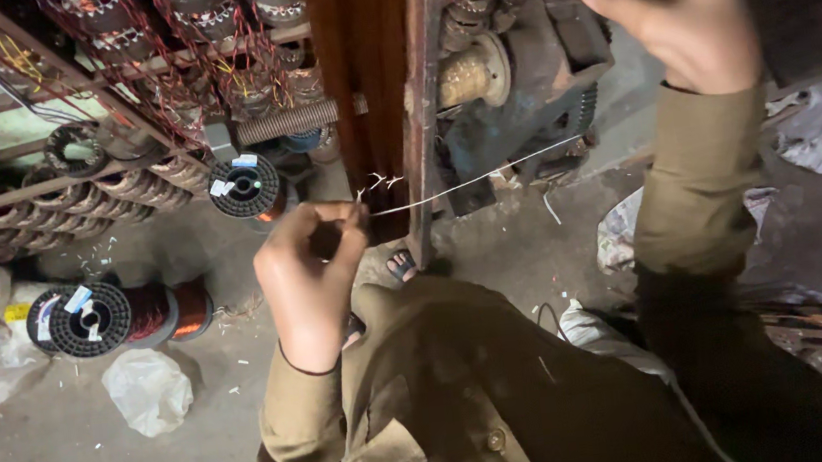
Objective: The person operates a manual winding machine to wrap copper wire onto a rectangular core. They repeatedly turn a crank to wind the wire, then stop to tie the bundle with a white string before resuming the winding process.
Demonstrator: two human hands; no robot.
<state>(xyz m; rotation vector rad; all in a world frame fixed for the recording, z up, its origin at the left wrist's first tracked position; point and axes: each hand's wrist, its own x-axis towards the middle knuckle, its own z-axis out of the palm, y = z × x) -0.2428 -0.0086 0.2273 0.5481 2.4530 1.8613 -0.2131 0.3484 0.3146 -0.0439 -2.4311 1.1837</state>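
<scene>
Far left, floor: black wire spool [90,319] with copper winding, a second spool [246,187] by the rack of wound coils [110,29]; white plastic bag [148,389], contents unseen. Centre: left hand [310,276], grip pinching a thin pale wire [472,182] at its frayed end. Wire runs taut rightward (far end lost among machinery). Right hand [676,5] raised, fingers pressed together; what it pinches, cannot tell. Step judged: straightening wire; steady tension needed.

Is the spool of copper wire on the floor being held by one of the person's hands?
No: the copper wire spool lies on the floor, apart from the left hand, which pinches a thin pale strand.
</scene>
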